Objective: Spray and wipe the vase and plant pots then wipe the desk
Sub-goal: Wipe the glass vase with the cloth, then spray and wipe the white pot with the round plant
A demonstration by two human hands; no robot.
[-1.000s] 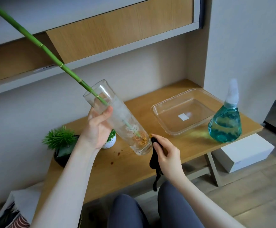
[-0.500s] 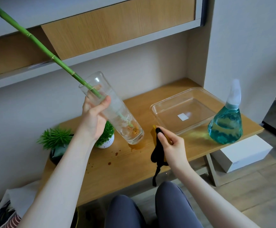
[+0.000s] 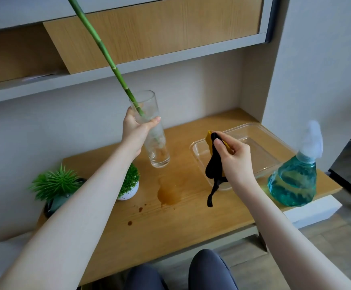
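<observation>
Closest to me, my two knees [image 3: 178, 273] sit just under the front edge of the wooden desk [image 3: 191, 222]. On the desk top, a brown wet patch [image 3: 169, 193] spreads near the middle, with a few small dark drops [image 3: 138, 212] in front of it on the left. My right hand [image 3: 235, 159] is closed around a black-and-yellow cloth [image 3: 214, 164], fingers curled tight on it, and the black tail of the cloth hangs down above the near corner of the clear plastic tray [image 3: 266, 162]. At the right edge stands the blue spray bottle [image 3: 293, 181], just beside the tray. On the left I see a spiky green plant in a dark pot [image 3: 55, 189] and, partly behind my forearm, a small plant in a white pot [image 3: 129, 186]. My left hand [image 3: 137, 130] wraps the upper part of the glass vase [image 3: 152, 135], fingers and thumb clamped round it, holding it nearly upright with its base raised off the desk, above the wet patch. A green bamboo stalk [image 3: 105, 53] leans out of the vase up and to the left. Behind all this runs the grey wall with a wood-fronted shelf [image 3: 149, 32] overhead.
</observation>
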